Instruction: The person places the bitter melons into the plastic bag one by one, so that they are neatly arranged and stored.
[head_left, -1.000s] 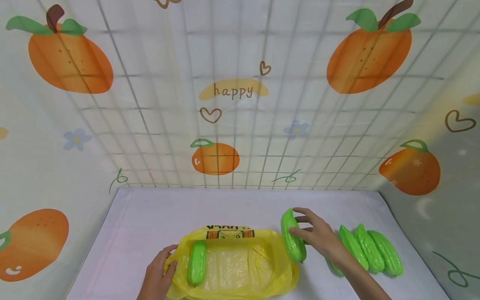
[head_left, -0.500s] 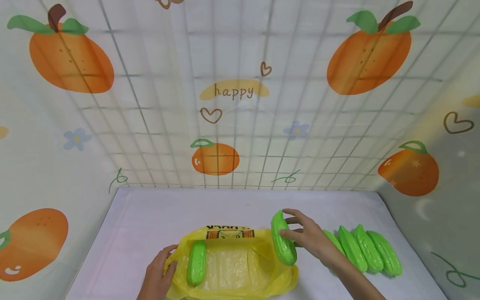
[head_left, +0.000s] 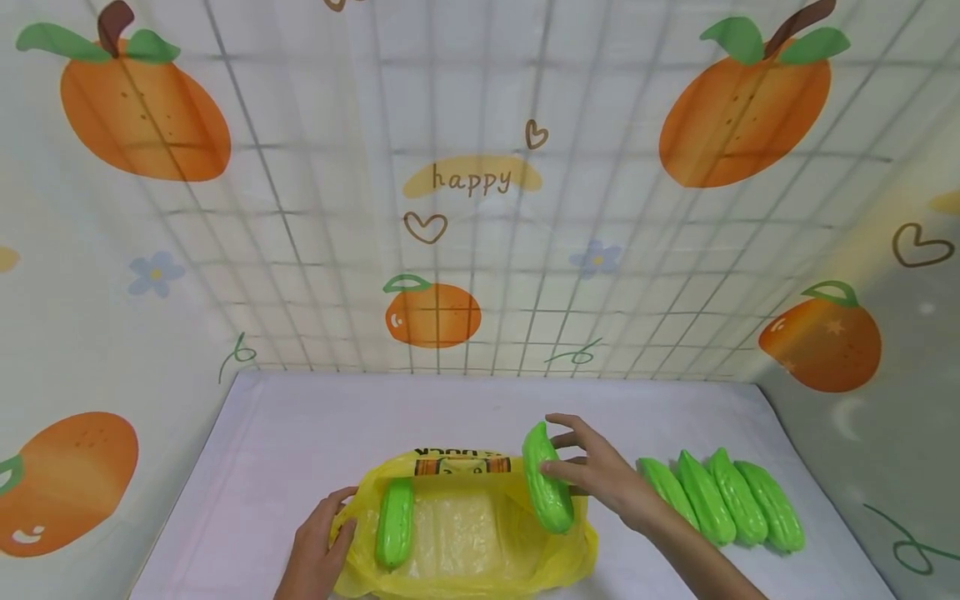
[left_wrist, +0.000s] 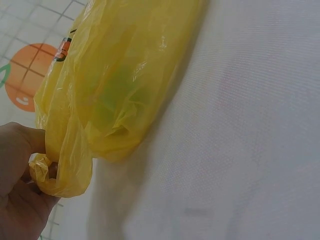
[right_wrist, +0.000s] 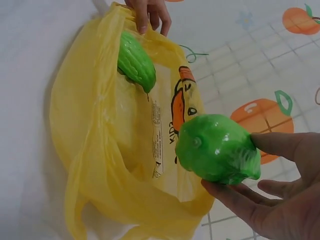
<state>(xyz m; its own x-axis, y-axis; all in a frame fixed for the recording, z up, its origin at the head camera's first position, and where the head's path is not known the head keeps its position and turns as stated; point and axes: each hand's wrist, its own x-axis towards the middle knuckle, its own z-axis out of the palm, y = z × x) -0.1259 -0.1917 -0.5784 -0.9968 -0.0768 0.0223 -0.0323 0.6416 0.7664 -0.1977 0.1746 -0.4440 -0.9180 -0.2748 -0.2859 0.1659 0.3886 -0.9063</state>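
A yellow plastic bag (head_left: 480, 579) lies on its side at the front of the table, its mouth spread wide. My left hand (head_left: 318, 542) grips the bag's left edge; in the left wrist view its thumb and fingers pinch the bunched handle (left_wrist: 70, 175). Inside, at the left end, lies a glossy green bitter melon (head_left: 394, 525). Between the thumb and fingers of my right hand (head_left: 592, 467) is another bitter melon (head_left: 546, 487), pointed end up, over the right part of the bag's opening. The right wrist view shows its blunt end toward the camera.
Several more green bitter melons (head_left: 720, 500) lie side by side on the white table (head_left: 300, 425) to the right, beyond my right forearm. A cloth wall (head_left: 480, 242) printed with oranges rises behind the table and along its sides.
My right hand has carried its bitter melon leftward, from beside the bag's right edge to over the opening. The left hand keeps its grip on the bag.
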